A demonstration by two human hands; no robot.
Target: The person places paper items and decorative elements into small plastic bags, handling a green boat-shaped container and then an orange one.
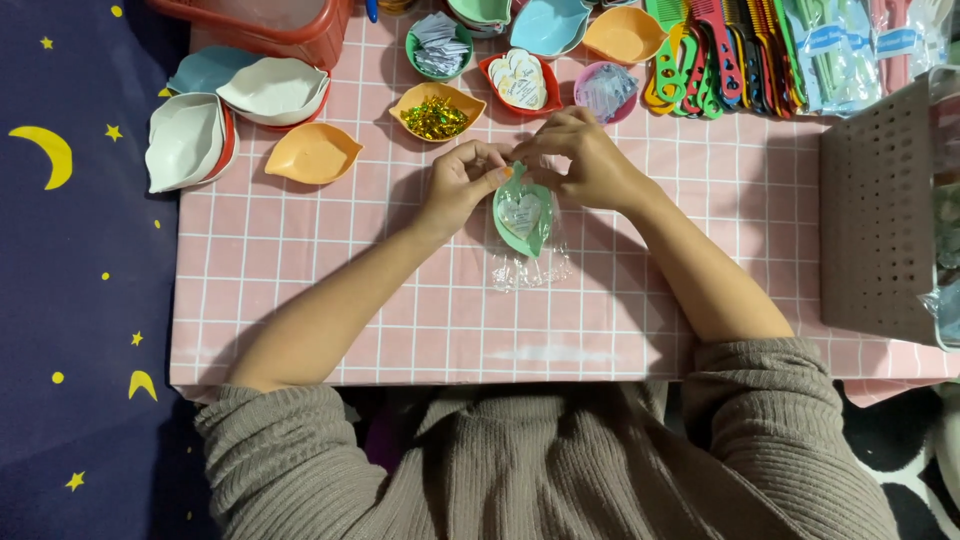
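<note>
Hands at mid-table: left hand (462, 183) and right hand (588, 160) both pinched narrowly on the top of a green leaf-shaped dish (522, 213) inside a clear plastic bag (530, 268), resting on the pink checked table (300, 270). Toward the far edge sat an orange dish of gold foil (436, 112), a red heart dish (518, 80) and coloured combs (715, 50).

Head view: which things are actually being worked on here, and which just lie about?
In hand: green leaf-shaped dish in a clear plastic bag, held by left hand and right hand.

Lying about: orange dish, gold confetti dish, combs, red basket.
</note>
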